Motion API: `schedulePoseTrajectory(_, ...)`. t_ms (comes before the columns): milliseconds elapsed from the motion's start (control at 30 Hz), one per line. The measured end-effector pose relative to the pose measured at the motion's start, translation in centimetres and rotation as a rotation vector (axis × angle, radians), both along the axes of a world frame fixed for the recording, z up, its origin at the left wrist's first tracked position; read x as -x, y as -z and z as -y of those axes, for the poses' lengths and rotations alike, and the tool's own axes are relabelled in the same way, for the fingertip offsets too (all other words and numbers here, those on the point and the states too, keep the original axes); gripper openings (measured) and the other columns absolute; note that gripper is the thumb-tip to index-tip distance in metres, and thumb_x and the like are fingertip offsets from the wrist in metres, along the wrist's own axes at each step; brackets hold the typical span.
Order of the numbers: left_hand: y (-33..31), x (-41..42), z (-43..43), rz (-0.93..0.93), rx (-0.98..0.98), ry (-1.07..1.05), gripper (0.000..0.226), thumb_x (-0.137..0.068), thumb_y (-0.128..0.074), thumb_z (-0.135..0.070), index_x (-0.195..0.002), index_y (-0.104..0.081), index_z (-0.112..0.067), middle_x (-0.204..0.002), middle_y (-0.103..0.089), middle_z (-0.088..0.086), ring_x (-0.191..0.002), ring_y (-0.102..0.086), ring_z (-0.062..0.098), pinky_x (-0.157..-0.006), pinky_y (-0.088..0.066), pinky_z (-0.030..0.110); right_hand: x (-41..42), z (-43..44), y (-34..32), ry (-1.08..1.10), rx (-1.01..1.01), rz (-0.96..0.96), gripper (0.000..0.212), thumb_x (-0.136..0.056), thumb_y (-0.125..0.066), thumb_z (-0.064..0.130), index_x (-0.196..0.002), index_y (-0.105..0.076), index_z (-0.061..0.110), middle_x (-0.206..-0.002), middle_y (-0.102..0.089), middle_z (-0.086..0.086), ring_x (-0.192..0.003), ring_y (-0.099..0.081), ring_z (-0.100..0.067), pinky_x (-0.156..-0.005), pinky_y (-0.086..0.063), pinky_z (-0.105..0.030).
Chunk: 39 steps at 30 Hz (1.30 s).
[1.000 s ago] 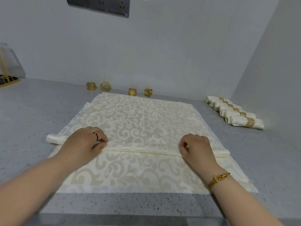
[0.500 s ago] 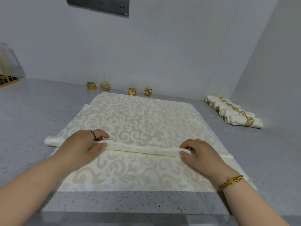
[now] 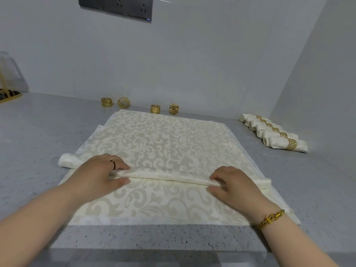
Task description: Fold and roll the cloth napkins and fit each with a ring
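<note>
**A:** Where is the napkin now?

**B:** I see the napkin lying flat on the bench, right in front of me. Part of it is rolled up. The roll runs across the cloth from 9 o'clock to 3 o'clock, and a flat strip of cloth lies on my side of it.

**A:** What are the hands doing?

**B:** The left hand sits toward the 9 o'clock end of the roll. Its fingers lie over the top and its thumb is on the near side, so it pinches the roll. The right hand does the same toward the 3 o'clock end, with its fingers curled over the roll.

**A:** Is that different from a second ago?

**B:** Yes. A second ago the fingers of both hands were tucked down at the fold. Now they reach over the roll, with the thumbs showing in front. The roll itself has hardly moved.

**A:** And the rings?

**B:** Four gold rings stand by the wall at 12 o'clock, just past the far edge of the napkin. The finished napkins, each with a ring on, lie in a row at 2 o'clock, well apart from the hands.
</note>
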<state>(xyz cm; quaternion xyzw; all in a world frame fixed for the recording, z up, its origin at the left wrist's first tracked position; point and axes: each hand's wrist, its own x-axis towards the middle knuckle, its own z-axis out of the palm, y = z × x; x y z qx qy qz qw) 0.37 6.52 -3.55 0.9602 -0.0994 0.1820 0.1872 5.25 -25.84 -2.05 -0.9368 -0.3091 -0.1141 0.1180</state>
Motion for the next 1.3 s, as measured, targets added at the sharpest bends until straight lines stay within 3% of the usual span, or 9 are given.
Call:
schedulePoseTrajectory(100,-0.1,0.0,0.0,0.032,-0.010,0.005,0.047,-0.075,-0.048,-0.055,-0.103,-0.069,-0.023,-0.096,-0.058,-0.021,-0.100,-0.054,0.006,-0.081,-0.033,0.010,-0.1,0.1,0.0,0.018,0.008,-0.005,0.027,-0.089,-0.054,0.029,-0.113,-0.059,0.017,-0.111,-0.059,0.005,-0.103,-0.051,-0.012,-0.080,-0.028,-0.015)
schedulePoseTrajectory(200,-0.5,0.3,-0.1,0.055,-0.017,-0.013,0.043,-0.081,-0.047,-0.050,-0.102,-0.069,-0.020,-0.097,-0.068,-0.009,-0.098,-0.059,0.014,-0.077,-0.036,0.020,0.0,0.1,-0.5,0.073,-0.076,-0.067,0.020,-0.091,-0.052,0.022,-0.106,-0.063,0.016,-0.097,-0.062,0.006,-0.090,-0.051,-0.008,-0.071,-0.032,-0.013)
schedulePoseTrajectory(400,-0.6,1.1,0.0,-0.080,0.152,-0.041,0.015,-0.088,-0.055,-0.027,-0.099,-0.053,-0.038,-0.101,-0.056,-0.017,-0.098,-0.049,0.002,-0.076,-0.035,0.015,0.3,0.2,-1.1,0.113,-0.192,-0.270,0.009,-0.090,-0.051,0.019,-0.092,-0.056,0.026,-0.084,-0.056,0.018,-0.083,-0.053,-0.003,-0.070,-0.038,-0.009)
schedulePoseTrajectory(533,-0.9,0.3,0.4,-0.075,0.146,-0.079,0.016,-0.086,-0.059,-0.026,-0.079,-0.048,-0.035,-0.093,-0.060,-0.010,-0.092,-0.054,0.011,-0.077,-0.041,0.025,0.0,-0.3,-0.6,0.145,-0.126,-0.191,0.007,-0.090,-0.050,0.020,-0.096,-0.047,0.022,-0.095,-0.049,0.007,-0.086,-0.046,-0.010,-0.068,-0.034,-0.018)
schedulePoseTrajectory(700,-0.9,-0.7,0.5,-0.020,0.067,-0.057,0.026,-0.086,-0.059,-0.026,-0.067,-0.047,-0.039,-0.082,-0.049,-0.026,-0.088,-0.051,0.006,-0.066,-0.032,0.005,-0.6,-0.9,0.2,0.129,-0.052,0.063,0.017,-0.088,-0.048,0.010,-0.100,-0.059,0.007,-0.104,-0.056,-0.005,-0.099,-0.047,-0.022,-0.075,-0.026,-0.023)
schedulePoseTrajectory(900,-0.4,0.4,-0.3,-0.089,0.037,0.029,0.018,-0.083,-0.062,-0.035,-0.099,-0.054,-0.039,-0.095,-0.038,-0.038,-0.100,-0.043,-0.004,-0.077,-0.028,-0.003,0.5,0.1,0.3,-0.002,0.057,0.082,0.050,-0.077,-0.040,0.048,-0.099,-0.066,0.012,-0.096,-0.066,-0.002,-0.087,-0.055,-0.021,-0.073,-0.028,-0.022)
schedulePoseTrajectory(967,-0.5,0.4,-0.4,-0.101,0.007,0.015,0.020,-0.086,-0.057,-0.032,-0.106,-0.061,-0.032,-0.095,-0.039,-0.036,-0.100,-0.046,-0.001,-0.079,-0.032,0.001,0.7,0.3,0.0,0.006,0.067,0.056,0.046,-0.081,-0.043,0.043,-0.107,-0.065,0.012,-0.105,-0.065,-0.001,-0.097,-0.056,-0.023,-0.078,-0.027,-0.023)
schedulePoseTrajectory(1133,-1.4,0.9,0.1,-0.115,-0.050,0.026,0.023,-0.091,-0.050,-0.032,-0.071,-0.047,-0.044,-0.086,-0.051,-0.030,-0.083,-0.050,-0.006,-0.067,-0.034,0.004,0.7,0.8,-0.2,0.040,-0.005,-0.012,0.024,-0.094,-0.044,0.025,-0.104,-0.063,0.014,-0.100,-0.058,0.005,-0.094,-0.047,-0.013,-0.075,-0.028,-0.019)
schedulePoseTrajectory(1300,-1.7,0.0,-0.1,-0.248,0.123,0.014,0.012,-0.089,-0.054,-0.029,-0.099,-0.056,-0.035,-0.100,-0.056,-0.021,-0.101,-0.051,0.002,-0.086,-0.038,0.015,-0.3,0.0,-0.6,0.122,0.011,-0.118,0.025,-0.097,-0.035,0.022,-0.101,-0.058,0.012,-0.102,-0.057,-0.003,-0.095,-0.051,-0.019,-0.076,-0.033,-0.025)
